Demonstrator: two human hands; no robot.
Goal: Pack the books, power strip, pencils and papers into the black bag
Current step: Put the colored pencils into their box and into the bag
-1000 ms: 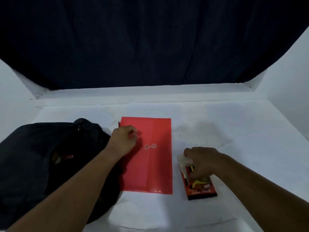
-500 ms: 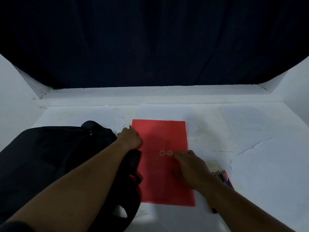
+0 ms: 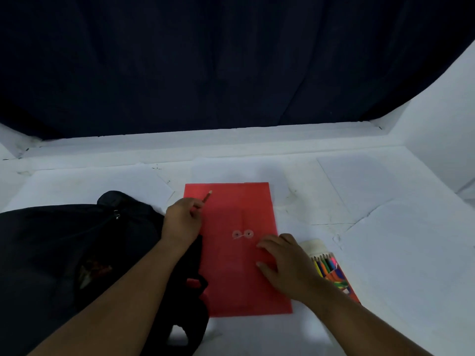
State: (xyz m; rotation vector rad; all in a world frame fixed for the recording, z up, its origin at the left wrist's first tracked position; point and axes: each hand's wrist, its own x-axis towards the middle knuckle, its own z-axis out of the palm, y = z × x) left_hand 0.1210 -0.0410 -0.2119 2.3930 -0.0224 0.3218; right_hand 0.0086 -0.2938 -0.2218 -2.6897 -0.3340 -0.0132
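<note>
Red envelope (image 3: 239, 250) flat at table centre, black bag (image 3: 64, 253) at its 9 o'clock. My right hand (image 3: 285, 265) spread flat on it; left hand (image 3: 182, 222) pinches a pencil (image 3: 206, 198). Likely thin, floppy, slick: lift by the long edge.

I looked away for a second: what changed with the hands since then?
The right hand let go of the pencil box and moved left onto the red folder, fingers flat. The left hand still pinches a pencil. Bag unmoved.
</note>
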